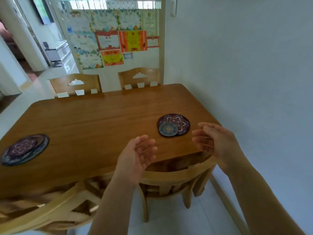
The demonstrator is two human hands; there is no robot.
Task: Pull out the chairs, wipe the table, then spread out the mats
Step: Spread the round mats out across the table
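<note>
A wooden table (94,126) fills the middle of the view. On its right part lies a stack of round patterned mats (173,125), a small blue one on top of a larger dark one. A second stack of dark round mats (25,149) lies near the left edge. Two wooden chairs stand tucked in at the near side, one at the right (176,179) and one at the left (50,209). My left hand (137,155) and my right hand (215,139) hover empty, palms facing each other, above the right chair's back, touching nothing.
Two more wooden chairs (76,85) (139,78) stand at the table's far side. A white wall (254,73) runs close along the right of the table. Behind the far chairs is a partition covered with colourful certificates (116,43). Pale tiled floor (169,221) lies below.
</note>
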